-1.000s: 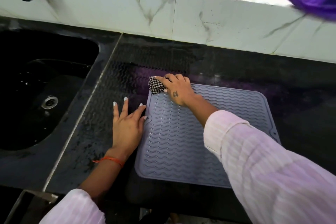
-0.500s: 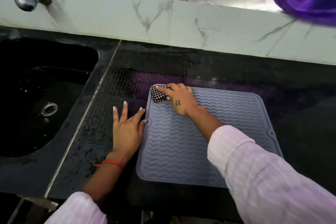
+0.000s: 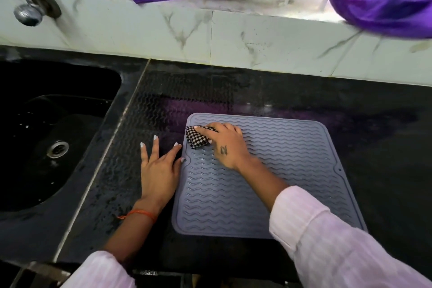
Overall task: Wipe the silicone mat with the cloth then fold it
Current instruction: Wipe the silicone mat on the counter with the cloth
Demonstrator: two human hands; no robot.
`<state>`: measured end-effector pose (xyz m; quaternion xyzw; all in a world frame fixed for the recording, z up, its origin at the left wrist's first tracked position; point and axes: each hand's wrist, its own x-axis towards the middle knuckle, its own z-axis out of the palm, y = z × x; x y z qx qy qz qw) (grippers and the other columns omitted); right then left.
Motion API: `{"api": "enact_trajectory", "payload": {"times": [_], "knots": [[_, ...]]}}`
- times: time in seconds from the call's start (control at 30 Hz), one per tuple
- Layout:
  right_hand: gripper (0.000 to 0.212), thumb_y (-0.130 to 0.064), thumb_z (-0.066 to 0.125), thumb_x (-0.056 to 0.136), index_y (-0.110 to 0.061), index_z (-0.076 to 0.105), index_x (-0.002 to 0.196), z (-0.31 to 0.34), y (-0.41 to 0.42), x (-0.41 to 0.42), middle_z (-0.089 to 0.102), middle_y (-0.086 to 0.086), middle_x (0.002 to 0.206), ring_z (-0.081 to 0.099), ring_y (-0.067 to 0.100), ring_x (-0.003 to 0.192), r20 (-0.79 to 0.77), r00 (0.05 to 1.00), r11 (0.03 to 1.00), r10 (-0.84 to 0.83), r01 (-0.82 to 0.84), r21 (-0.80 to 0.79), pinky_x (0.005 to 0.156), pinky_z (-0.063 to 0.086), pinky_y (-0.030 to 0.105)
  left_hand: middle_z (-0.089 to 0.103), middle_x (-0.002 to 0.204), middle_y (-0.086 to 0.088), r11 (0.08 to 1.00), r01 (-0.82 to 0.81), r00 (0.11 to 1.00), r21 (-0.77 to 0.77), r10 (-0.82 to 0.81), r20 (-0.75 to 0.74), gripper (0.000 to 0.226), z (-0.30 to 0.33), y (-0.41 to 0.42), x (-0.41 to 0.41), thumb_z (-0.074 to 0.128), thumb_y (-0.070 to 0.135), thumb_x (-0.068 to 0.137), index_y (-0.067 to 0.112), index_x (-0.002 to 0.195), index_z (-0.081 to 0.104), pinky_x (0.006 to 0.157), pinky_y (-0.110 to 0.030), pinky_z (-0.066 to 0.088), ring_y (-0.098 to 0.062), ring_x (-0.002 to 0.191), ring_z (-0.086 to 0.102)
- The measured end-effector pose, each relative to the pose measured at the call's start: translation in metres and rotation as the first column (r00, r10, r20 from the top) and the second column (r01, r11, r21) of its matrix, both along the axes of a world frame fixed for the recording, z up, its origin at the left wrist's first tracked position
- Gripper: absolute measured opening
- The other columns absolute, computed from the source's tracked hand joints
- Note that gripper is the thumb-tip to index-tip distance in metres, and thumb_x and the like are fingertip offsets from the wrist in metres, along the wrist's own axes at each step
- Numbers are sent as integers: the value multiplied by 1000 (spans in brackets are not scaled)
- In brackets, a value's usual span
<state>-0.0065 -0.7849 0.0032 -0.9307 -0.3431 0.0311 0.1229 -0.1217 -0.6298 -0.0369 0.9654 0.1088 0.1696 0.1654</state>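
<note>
Silicone mat: grey, square, wavy-ribbed, lying flat on the black surface. Judged light, floppy, grippy; best lifted at a free corner or edge for folding.

Cloth: small black-and-white checked wad at the mat's far-left corner. Judged soft, compressible.

Right hand: fingers curled over the cloth, pressing it down.

Left hand: fingers spread flat on the surface, thumb tip touching the mat's left edge.
</note>
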Motion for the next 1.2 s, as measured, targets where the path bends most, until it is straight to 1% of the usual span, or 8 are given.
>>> {"api": "enact_trajectory", "payload": {"times": [0.2, 0.43, 0.5, 0.63, 0.8, 0.9, 1.07, 1.2], "knots": [[76, -10, 53, 80, -42, 26, 144, -27, -6, -44, 35, 2, 147, 30, 28, 131, 101, 995, 999, 4, -7, 33, 112, 12, 49, 72, 102, -10, 1000, -5, 1000, -1, 5, -15, 51, -4, 2, 0, 33, 39, 91, 13, 125, 59, 114, -40, -10, -36, 139, 26], [72, -8, 54, 83, -41, 29, 143, -1, -8, -29, 36, 0, 145, 33, 25, 125, 20, 999, 999, 49, -49, 2, 102, 22, 42, 70, 105, -11, 1000, -21, 999, -11, 21, -25, 44, 0, 0, -1, 43, 33, 90, 14, 127, 58, 115, -43, -7, -35, 140, 24], [76, -6, 54, 82, -40, 27, 144, -2, -11, -45, 36, 2, 145, 34, 26, 124, 47, 999, 997, 7, -10, 70, 102, 23, 44, 70, 106, -12, 1000, -17, 1000, -21, 17, -19, 43, -1, 0, -1, 44, 30, 90, 13, 126, 58, 115, -47, -4, -37, 140, 25], [78, -2, 52, 80, -40, 27, 144, -25, -11, -67, 36, 5, 146, 33, 32, 129, 89, 996, 998, 14, -19, 59, 109, 16, 51, 68, 106, -22, 999, -25, 1000, -27, 25, 11, 34, 3, -5, -2, 58, 16, 90, 10, 124, 60, 113, -56, 6, -41, 136, 29], [74, -8, 54, 82, -42, 29, 142, -8, -16, -47, 37, 0, 144, 34, 25, 124, 16, 996, 995, 93, -93, 23, 102, 19, 41, 65, 108, -27, 998, -44, 999, -35, 45, 9, 35, 7, -8, -2, 62, 12, 89, 8, 123, 61, 113, -57, 7, -43, 136, 29], [73, -8, 53, 85, -43, 26, 143, 2, -18, -53, 35, -1, 145, 33, 23, 124, -14, 998, 996, 54, -53, 71, 100, 21, 39, 66, 110, -22, 999, -34, 999, -29, 34, -2, 34, 6, -6, -2, 59, 14, 91, 9, 125, 59, 114, -56, 4, -42, 137, 26], [85, -1, 58, 73, -42, 29, 142, -23, -22, -80, 39, 3, 144, 37, 30, 124, 66, 995, 995, 75, -78, 55, 104, 22, 49, 65, 107, -27, 998, -49, 999, -49, 50, 14, 35, 9, -6, -1, 65, 9, 86, 9, 121, 63, 114, -53, 1, -43, 136, 29], [82, -4, 60, 75, -42, 30, 142, -7, -23, -69, 38, 1, 143, 36, 27, 122, 39, 993, 993, 115, -116, 33, 101, 23, 45, 62, 117, -26, 998, -48, 998, -50, 46, -36, 37, 8, 1, 1, 62, 15, 88, 15, 124, 60, 115, -47, -7, -37, 140, 24]]}}
